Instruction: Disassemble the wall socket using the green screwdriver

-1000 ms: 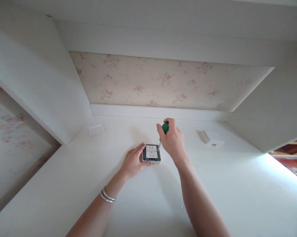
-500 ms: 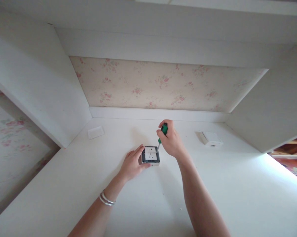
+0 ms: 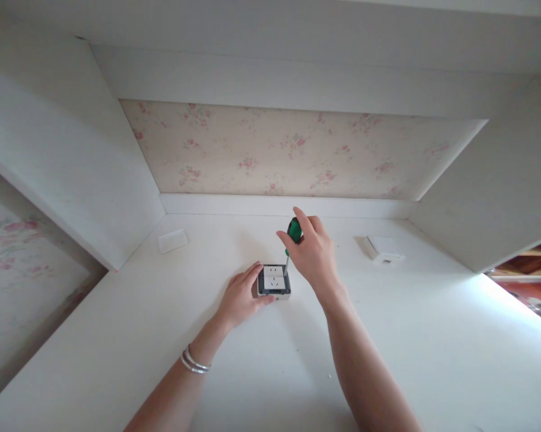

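A power socket [image 3: 274, 278] with a white face and a dark frame sits in a white box on the white surface. My left hand [image 3: 242, 295] grips the box from its left side, fingers at the top left corner and thumb along the near edge. A green-handled screwdriver [image 3: 294, 228] stands nearly upright, its shaft reaching down to the right side of the dark frame. My right hand [image 3: 310, 246] holds its handle with the thumb and lower fingers, the index finger raised off it. The screwdriver's tip is too small to make out.
A flat white cover plate [image 3: 172, 241] lies at the left on the white surface [image 3: 252, 378]. To the right is another white box [image 3: 382, 248]. White panels rise on both sides, with a floral-papered wall [image 3: 270, 150] at the back and tiny bits near my right forearm.
The fingers of my right hand have loosened and spread on the screwdriver handle, with the index finger lifting. My left hand and the socket stay in place; the view has shifted slightly.
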{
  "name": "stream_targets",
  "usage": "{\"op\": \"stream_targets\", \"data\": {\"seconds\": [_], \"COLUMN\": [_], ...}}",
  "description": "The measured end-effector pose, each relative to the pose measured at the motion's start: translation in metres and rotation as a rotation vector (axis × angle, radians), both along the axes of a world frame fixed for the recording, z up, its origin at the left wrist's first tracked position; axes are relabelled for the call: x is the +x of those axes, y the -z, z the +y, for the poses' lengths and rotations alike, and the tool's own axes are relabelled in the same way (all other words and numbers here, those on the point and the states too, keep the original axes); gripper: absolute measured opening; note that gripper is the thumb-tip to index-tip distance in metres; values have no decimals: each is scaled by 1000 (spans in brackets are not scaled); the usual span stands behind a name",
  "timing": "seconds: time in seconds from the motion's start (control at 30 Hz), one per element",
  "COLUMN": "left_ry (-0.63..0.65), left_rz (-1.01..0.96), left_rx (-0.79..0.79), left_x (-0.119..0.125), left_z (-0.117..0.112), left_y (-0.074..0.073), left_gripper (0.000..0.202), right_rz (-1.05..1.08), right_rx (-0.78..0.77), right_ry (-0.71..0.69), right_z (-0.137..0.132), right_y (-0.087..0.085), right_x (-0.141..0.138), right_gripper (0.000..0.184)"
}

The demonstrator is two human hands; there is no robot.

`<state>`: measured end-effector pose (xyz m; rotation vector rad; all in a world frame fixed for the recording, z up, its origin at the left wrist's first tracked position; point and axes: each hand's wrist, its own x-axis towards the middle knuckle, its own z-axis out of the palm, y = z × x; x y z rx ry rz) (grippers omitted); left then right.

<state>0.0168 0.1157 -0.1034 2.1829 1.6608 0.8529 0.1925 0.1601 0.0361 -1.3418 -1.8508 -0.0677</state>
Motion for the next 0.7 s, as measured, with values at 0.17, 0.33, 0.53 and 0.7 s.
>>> {"op": "stream_targets", "data": {"seconds": [0.17,0.33,0.53,0.7], "left_ry": [-6,3,13,16], "left_rz": [10,22,17,7], "left_rx": [-4,-17,-12,-3], "left_x": [0,-1,-2,-1], "left_z": [0,-1,-1,-1], "left_y": [1,0,-1,-2], "left_gripper": [80,80,79,79], "right_rz": [-30,-33,-41,-50], "right_rx": [-11,-54,-146,-69], "right_ry": [-32,-99,-284,-73], "right_z": [-6,-8,-10,-13], "right_y": [-3,-8,-11,-10], "right_x": [-3,2,6,0], "right_gripper": [44,46,47,37]}}
